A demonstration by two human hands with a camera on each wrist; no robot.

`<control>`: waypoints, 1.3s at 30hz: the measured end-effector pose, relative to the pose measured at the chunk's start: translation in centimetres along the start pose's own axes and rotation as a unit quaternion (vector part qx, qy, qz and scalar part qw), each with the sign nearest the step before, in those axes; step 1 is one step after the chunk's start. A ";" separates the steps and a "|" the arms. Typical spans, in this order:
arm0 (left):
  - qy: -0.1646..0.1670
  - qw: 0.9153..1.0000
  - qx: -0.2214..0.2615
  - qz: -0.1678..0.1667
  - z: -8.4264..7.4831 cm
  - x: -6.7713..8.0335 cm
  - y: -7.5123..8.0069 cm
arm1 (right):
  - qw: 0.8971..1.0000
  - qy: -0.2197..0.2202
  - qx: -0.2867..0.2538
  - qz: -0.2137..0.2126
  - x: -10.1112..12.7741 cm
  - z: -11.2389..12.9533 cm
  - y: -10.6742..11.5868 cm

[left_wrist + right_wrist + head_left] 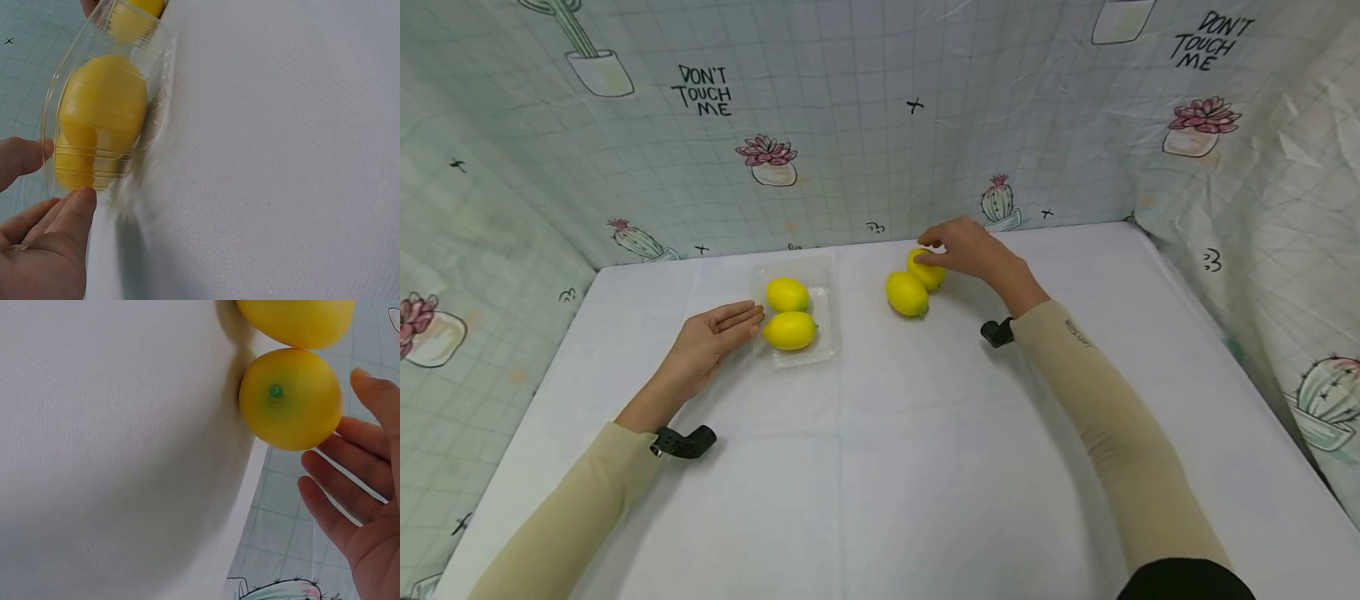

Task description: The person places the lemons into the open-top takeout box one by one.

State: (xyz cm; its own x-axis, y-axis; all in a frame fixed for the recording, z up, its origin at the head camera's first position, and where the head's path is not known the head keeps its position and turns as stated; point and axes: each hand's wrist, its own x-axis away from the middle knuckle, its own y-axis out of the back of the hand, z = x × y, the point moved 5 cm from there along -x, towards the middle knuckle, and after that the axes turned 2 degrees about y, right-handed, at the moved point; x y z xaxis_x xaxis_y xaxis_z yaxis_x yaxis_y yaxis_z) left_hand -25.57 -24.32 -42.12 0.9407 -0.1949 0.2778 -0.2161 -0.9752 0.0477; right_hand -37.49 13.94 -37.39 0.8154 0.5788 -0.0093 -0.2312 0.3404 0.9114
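Reaching to about one o'clock on the worktop, your right hand lies with fingers nearly straight over the far lemon, touching it but not closed round it; your left hand lies flat, fingers straight, against the nine o'clock side of the clear tray, holding nothing. That lemon looks firm, light, smooth and apt to roll, so take it across its middle. It touches the near lemon, long axis about ten to four.
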 end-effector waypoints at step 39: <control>0.006 1.000 0.020 0.000 0.0 -0.1 0.1 | 0.989 -0.046 0.001 0.139 3.5 -0.3 1.1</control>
State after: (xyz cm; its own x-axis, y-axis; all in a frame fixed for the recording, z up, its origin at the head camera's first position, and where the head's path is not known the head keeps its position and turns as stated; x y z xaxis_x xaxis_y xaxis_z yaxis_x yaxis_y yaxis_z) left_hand -25.66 -24.45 -42.18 0.9371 -0.1948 0.2897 -0.2059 -0.9785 0.0083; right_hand -35.06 16.57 -36.57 0.7659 0.5794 0.2787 -0.4518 0.1768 0.8744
